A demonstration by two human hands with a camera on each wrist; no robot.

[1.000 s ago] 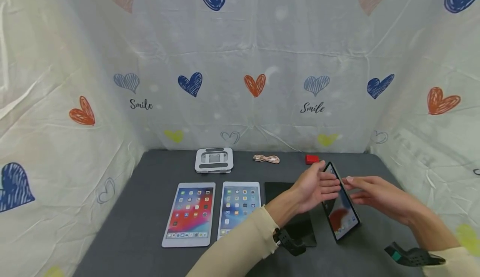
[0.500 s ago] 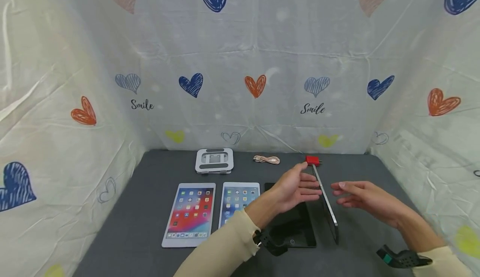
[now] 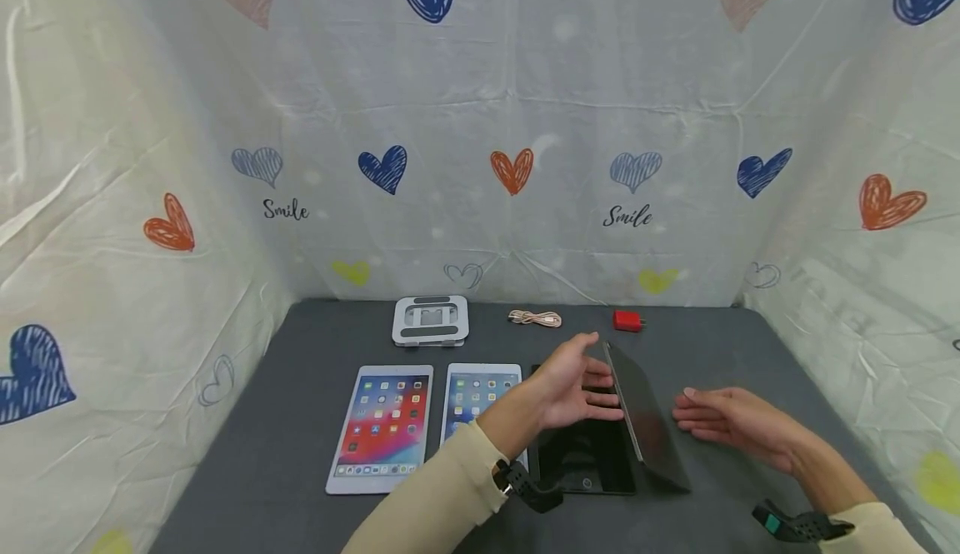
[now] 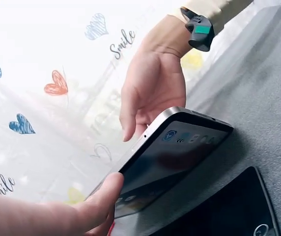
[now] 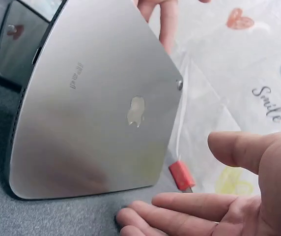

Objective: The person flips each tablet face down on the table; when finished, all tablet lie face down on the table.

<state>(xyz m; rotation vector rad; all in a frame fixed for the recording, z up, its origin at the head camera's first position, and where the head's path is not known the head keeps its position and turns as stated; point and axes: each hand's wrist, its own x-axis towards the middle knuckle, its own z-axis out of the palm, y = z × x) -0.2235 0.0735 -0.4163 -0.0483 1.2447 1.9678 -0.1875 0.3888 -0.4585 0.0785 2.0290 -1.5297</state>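
A tablet with a grey metal back (image 3: 648,425) stands tilted on one long edge, leaning left over a flat black tablet (image 3: 592,461). My left hand (image 3: 566,387) has its straight fingers against the raised edge, on the screen side. In the left wrist view the lit screen (image 4: 165,157) slants down toward the table. My right hand (image 3: 738,425) is apart from it, to the right, with fingers extended and nothing held. From the right wrist, the apple logo (image 5: 136,112) shows on the tablet's back.
Two white tablets with lit screens (image 3: 382,429) (image 3: 480,400) lie on the left of the grey table (image 3: 262,454). Behind them are a folded white stand (image 3: 430,321), a coiled cable (image 3: 535,318) and a red charger plug (image 3: 627,321). A heart-print curtain surrounds the table.
The tablet has swung from screen in view to back in view, its upper edge tipping left. My left hand has moved left with it; my right hand has come away from it.
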